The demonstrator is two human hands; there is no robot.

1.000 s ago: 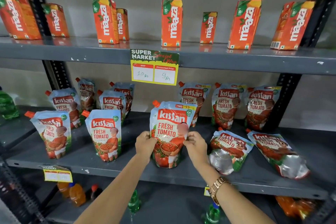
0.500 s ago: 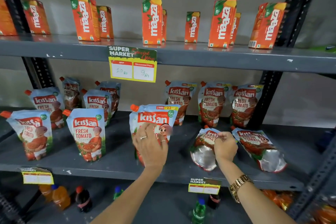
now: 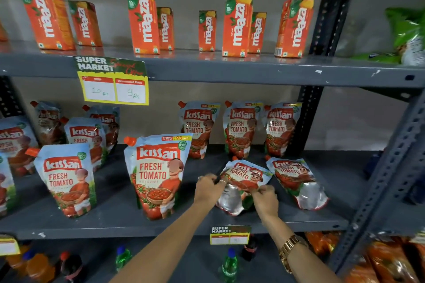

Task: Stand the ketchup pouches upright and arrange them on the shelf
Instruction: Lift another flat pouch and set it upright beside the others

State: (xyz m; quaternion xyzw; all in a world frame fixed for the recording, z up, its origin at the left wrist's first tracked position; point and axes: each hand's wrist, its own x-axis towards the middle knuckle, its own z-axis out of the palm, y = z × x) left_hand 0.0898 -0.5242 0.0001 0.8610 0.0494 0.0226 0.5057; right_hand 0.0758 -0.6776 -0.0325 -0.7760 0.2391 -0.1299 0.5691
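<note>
On the grey middle shelf (image 3: 115, 216) a Kissan ketchup pouch (image 3: 157, 174) stands upright at the front centre, free of my hands. To its right lies a tilted pouch (image 3: 245, 173); my left hand (image 3: 208, 188) grips its left edge and my right hand (image 3: 264, 200) grips its lower right side. Another pouch (image 3: 296, 179) lies flat further right. Three pouches (image 3: 241, 128) stand upright along the back, and several more (image 3: 66, 177) stand at the left.
Orange Maaza juice cartons (image 3: 143, 22) line the upper shelf above a yellow price tag (image 3: 113, 81). A dark perforated upright post (image 3: 388, 179) bounds the shelf on the right. Small bottles (image 3: 230, 264) stand on the lower shelf.
My left hand let go of the upright centre pouch and moved right to the lying pouch, joining my right hand on it. The view has shifted to the right.
</note>
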